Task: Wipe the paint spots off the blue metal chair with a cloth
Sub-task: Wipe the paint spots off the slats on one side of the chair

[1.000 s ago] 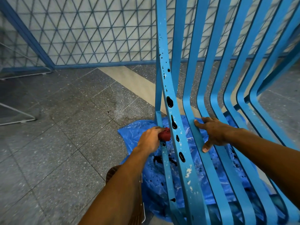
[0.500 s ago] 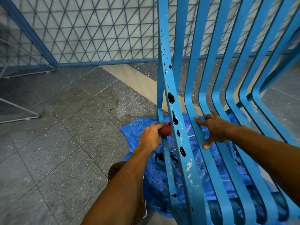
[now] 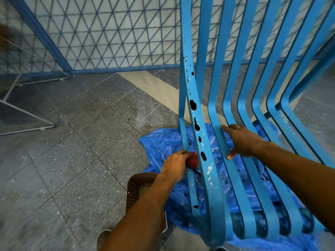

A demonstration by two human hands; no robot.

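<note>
Firmly, our left hand [image 3: 175,164] grips the red cloth [image 3: 192,161] against a left slat of the blue chair [image 3: 213,187]. Our right hand [image 3: 243,142] rests flat, fingers straight, on slats further right.

- The floor [image 3: 72,160] is grey speckled tile with a beige strip [image 3: 155,87].
- A crumpled blue plastic sheet [image 3: 163,142], spattered black, lies on it.
- A white wire frame [image 3: 42,128] stands at the left.

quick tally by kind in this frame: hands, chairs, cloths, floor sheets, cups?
Hands: 2, left hand and right hand
Chair: 1
Cloth: 1
Sheet: 1
Cup: 1
Total: 6
</note>
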